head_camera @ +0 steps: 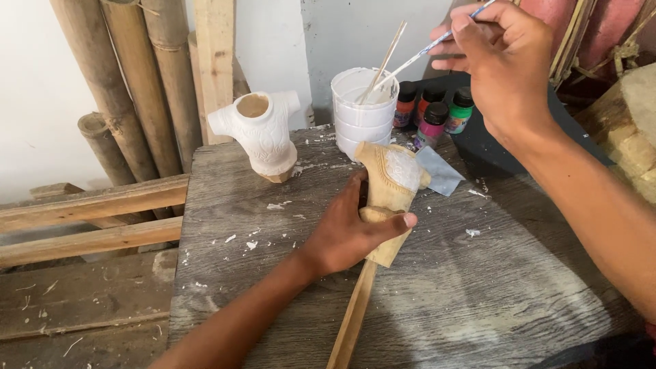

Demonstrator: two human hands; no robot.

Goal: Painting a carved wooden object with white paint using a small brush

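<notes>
Carved pale wooden torso figure (pixel 391 188), part-coated white, stood upright over the grey weathered table (pixel 478 287), gripped near its base by left hand (pixel 348 232), fingers wrapped shut round it. Risk: wet white patch faced the thumb, so smears were likely if grip shifted. Further back, right hand (pixel 502 58) pinched a thin brush (pixel 424 51), tip in white plastic paint tub (pixel 363 109); drips could fall en route. Small colour bottles (pixel 437 113) stood close beside tub, tip-over hazard. Brush bristles hidden in tub; figure's rear unseen.
</notes>
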